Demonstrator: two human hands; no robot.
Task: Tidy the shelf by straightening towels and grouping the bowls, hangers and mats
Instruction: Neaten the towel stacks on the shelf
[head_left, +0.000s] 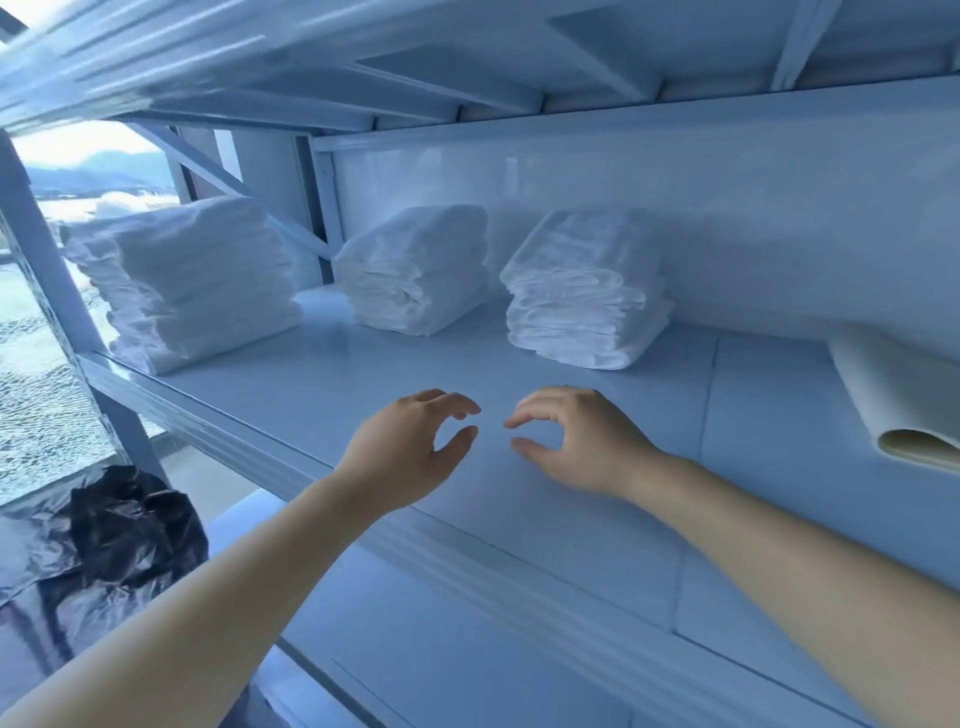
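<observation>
Both arms reach over the pale metal shelf; left hand and right hand hover side by side, fingers loosely curled, gripping nothing; three stacks of folded white towels sit behind

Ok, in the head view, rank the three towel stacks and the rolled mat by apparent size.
1. Left towel stack, largest, though nearest the camera.
2. Middle towel stack and right towel stack look alike; unranked.
3. Rolled mat, smallest showing, but cropped.
</observation>
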